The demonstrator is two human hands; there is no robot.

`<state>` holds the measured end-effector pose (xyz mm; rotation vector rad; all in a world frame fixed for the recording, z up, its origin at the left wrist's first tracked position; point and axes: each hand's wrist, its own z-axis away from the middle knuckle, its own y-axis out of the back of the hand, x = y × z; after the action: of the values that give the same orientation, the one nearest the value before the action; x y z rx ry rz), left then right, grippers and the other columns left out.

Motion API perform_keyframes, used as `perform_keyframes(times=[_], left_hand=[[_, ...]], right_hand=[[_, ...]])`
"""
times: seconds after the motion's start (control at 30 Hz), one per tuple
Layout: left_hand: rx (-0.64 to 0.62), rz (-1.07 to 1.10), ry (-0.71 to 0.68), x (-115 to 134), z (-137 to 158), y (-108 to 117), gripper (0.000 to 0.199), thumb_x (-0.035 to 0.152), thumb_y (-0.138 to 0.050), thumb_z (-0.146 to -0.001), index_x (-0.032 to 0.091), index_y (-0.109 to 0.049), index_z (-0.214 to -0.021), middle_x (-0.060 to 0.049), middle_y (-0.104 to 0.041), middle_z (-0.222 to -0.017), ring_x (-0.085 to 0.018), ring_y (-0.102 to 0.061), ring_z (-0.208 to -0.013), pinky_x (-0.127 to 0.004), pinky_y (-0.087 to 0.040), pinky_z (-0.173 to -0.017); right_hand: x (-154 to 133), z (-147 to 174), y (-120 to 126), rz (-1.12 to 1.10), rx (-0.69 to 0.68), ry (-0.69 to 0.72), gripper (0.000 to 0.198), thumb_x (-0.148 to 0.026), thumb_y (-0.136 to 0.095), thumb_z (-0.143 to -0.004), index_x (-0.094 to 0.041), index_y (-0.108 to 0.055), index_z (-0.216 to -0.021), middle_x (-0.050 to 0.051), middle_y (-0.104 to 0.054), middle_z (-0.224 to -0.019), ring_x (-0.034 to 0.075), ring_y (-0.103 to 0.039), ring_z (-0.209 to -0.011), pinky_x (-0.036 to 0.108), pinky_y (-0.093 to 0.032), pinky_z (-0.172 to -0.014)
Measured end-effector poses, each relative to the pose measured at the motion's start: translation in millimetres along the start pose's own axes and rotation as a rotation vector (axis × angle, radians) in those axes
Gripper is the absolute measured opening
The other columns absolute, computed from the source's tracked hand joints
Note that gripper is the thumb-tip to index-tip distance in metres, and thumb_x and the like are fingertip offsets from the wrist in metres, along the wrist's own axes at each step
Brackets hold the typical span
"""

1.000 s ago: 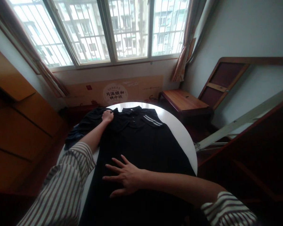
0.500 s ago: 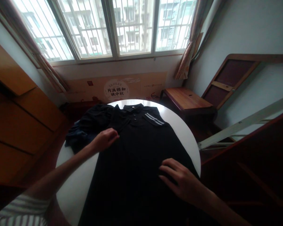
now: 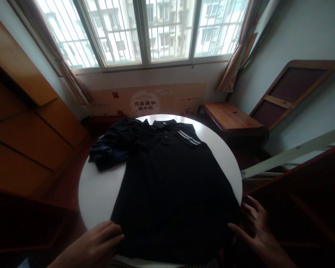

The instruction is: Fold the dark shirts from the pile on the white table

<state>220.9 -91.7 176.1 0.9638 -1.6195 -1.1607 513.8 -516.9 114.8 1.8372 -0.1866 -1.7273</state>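
Note:
A black polo shirt (image 3: 173,186) lies spread out on the white round table (image 3: 96,193), its collar toward the window and its hem toward me. White stripes mark its right sleeve (image 3: 189,137); the left sleeve is folded in over the chest. At the shirt's lower left edge, my left hand (image 3: 102,240) has its thumb and fingers closed on the cloth. Beside the lower right edge is my right hand (image 3: 255,223), thumb and fingers apart. Its fingertips are near the cloth, partly beyond the table's rim.
A heap of dark clothes (image 3: 114,145) sits at the table's far left. Behind the table stand a wooden side table (image 3: 234,117) and a cardboard panel (image 3: 170,98) under the window. Wooden cabinets (image 3: 30,141) are on the left. A pale metal bar (image 3: 296,152) slants at the right.
Both hands have moved down toward me, from above the shirt's middle to its lower side edges. The left has closed on the edge. My view has shifted slightly.

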Motion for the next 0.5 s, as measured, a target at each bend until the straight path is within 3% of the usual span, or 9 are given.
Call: perform_keyframes(times=[0.13,0.3,0.33,0.4,0.47,0.5], left_hand=[[0.041,0.025,0.051,0.1,1.1,-0.9,0.058,-0.001,-0.045,-0.080,0.028,-0.058,-0.129,-0.004,-0.071,-0.111,-0.017,-0.066,-0.098,-0.022,-0.057,-0.088],[0.131,0.004,0.064,-3.7,-1.2,15.3,0.072,-0.002,-0.043,-0.079,0.032,-0.045,-0.142,-0.001,-0.072,-0.111,-0.015,-0.069,-0.092,-0.018,-0.058,-0.082],[0.139,-0.005,0.035,-5.3,-0.7,18.0,0.076,-0.003,-0.042,-0.079,0.034,-0.042,-0.145,-0.001,-0.072,-0.111,-0.015,-0.069,-0.093,-0.018,-0.057,-0.082],[0.143,-0.001,-0.010,-8.1,1.3,20.9,0.081,-0.005,-0.039,-0.079,0.036,-0.037,-0.148,0.000,-0.072,-0.109,-0.014,-0.069,-0.092,-0.017,-0.057,-0.081],[0.133,0.008,-0.015,-9.8,3.7,20.2,0.082,-0.005,-0.039,-0.079,0.036,-0.035,-0.150,-0.001,-0.072,-0.108,-0.014,-0.069,-0.090,-0.017,-0.058,-0.079],[0.118,0.007,-0.007,-10.2,4.8,19.0,0.082,-0.005,-0.040,-0.079,0.035,-0.035,-0.150,-0.002,-0.072,-0.108,-0.014,-0.069,-0.089,-0.017,-0.058,-0.078]], right_hand=[[-11.3,-3.7,-4.8,-0.252,-0.114,-0.162,0.114,-0.060,-0.077,-0.068,-0.025,-0.006,-0.151,0.024,-0.061,-0.128,0.035,-0.067,-0.108,0.047,-0.058,-0.087],[-18.8,9.4,-3.9,-0.567,-0.211,-0.181,0.108,-0.055,-0.073,-0.075,-0.030,-0.001,-0.152,0.017,-0.071,-0.115,0.032,-0.073,-0.093,0.046,-0.061,-0.074],[-19.1,12.2,0.0,-0.561,-0.229,-0.193,0.103,-0.054,-0.073,-0.076,-0.033,-0.006,-0.152,0.017,-0.071,-0.115,0.031,-0.074,-0.089,0.045,-0.062,-0.069],[-18.3,16.4,11.1,-0.470,-0.259,-0.211,0.083,-0.056,-0.072,-0.075,-0.037,-0.035,-0.146,0.014,-0.072,-0.114,0.032,-0.074,-0.084,0.041,-0.063,-0.061],[-15.9,18.9,23.4,-0.321,-0.277,-0.186,0.053,-0.058,-0.072,-0.073,-0.035,-0.066,-0.121,0.012,-0.074,-0.108,0.033,-0.074,-0.086,0.039,-0.063,-0.064],[-14.1,20.2,28.8,-0.248,-0.284,-0.162,0.042,-0.058,-0.072,-0.073,-0.033,-0.074,-0.107,0.011,-0.075,-0.105,0.033,-0.074,-0.089,0.039,-0.063,-0.069]])
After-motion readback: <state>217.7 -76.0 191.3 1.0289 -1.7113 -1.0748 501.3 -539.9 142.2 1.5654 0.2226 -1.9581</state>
